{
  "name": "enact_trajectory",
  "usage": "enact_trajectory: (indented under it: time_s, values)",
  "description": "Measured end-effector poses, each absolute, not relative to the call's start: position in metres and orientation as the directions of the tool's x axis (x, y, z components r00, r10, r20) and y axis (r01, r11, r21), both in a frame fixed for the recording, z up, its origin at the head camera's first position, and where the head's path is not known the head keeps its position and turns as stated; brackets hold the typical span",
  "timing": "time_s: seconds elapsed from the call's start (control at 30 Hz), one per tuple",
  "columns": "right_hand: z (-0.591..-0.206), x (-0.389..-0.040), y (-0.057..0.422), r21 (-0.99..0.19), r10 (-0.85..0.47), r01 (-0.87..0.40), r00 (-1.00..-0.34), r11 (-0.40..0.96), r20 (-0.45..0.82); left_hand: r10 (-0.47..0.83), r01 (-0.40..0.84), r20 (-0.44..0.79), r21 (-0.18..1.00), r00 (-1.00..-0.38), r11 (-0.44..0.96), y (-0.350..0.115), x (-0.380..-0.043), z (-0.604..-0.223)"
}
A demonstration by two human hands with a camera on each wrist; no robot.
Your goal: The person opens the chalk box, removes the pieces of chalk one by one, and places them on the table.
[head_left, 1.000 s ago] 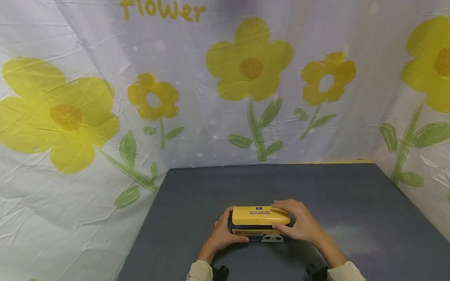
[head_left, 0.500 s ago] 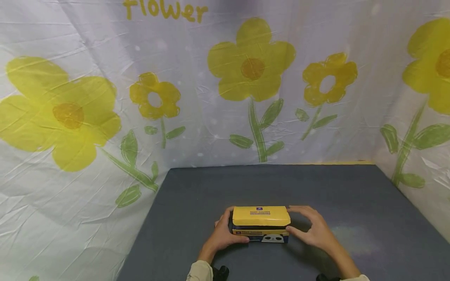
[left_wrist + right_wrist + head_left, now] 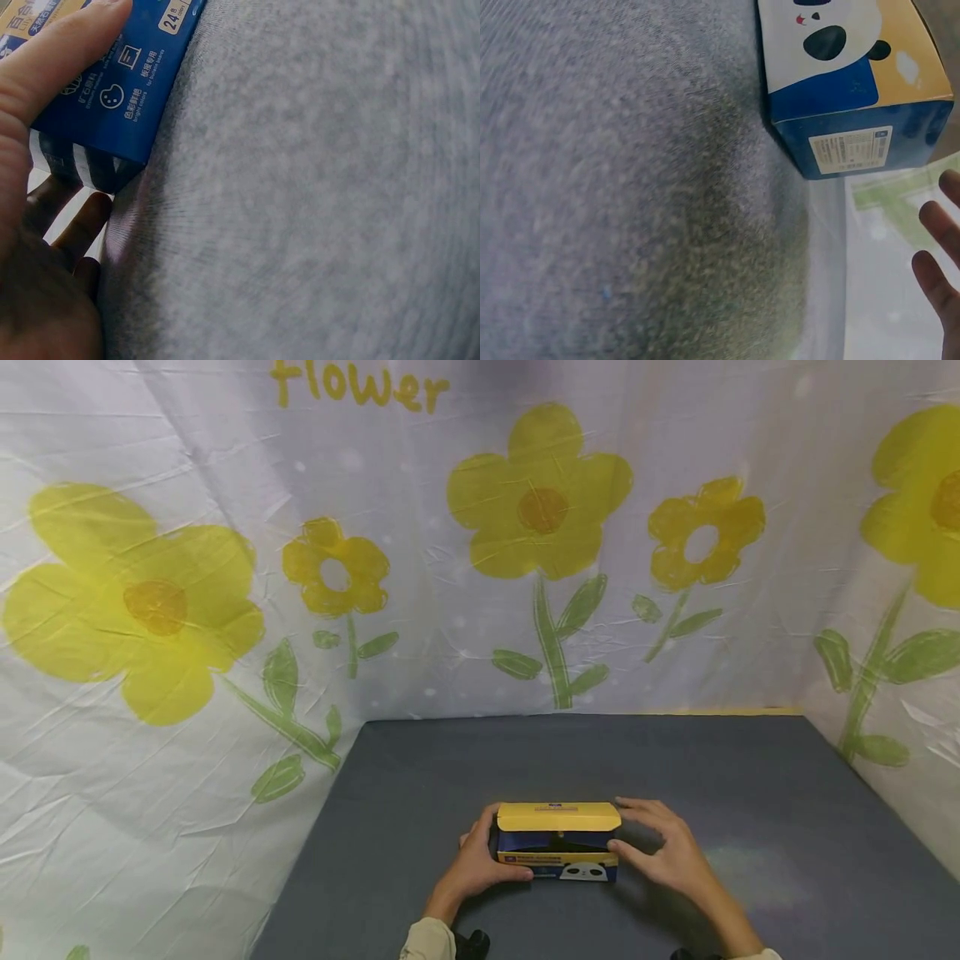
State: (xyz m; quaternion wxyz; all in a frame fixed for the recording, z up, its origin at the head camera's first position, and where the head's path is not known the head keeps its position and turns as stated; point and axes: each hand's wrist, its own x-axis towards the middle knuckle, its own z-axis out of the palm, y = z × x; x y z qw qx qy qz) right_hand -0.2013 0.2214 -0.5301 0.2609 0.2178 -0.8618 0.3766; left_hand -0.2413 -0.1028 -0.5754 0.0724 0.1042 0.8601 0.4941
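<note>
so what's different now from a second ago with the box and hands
The right hand has come off the yellow lid and moved right, to the right end of the box. The lid's front edge has risen, showing more dark blue beneath. The left hand still grips the box's left end, and the box has stayed put.

Dk gray table (image 3: 465, 760), surf. speckled in wrist cams. Directly on it, sitting flat: 1 yellow/blue box (image 3: 558, 841) w/ panda print on front, well off far edge, nearer L edge than R.
</note>
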Motion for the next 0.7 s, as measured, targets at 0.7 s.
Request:
enact_trajectory:
  time_s: [0.7]
  values:
    - [-0.524,-0.228,0.206,-0.501,-0.146,-0.583,-0.732,0.64,0.665,0.238,0.089,-0.049,0.84,-0.97,0.536,-0.102,-0.243,-0.579]
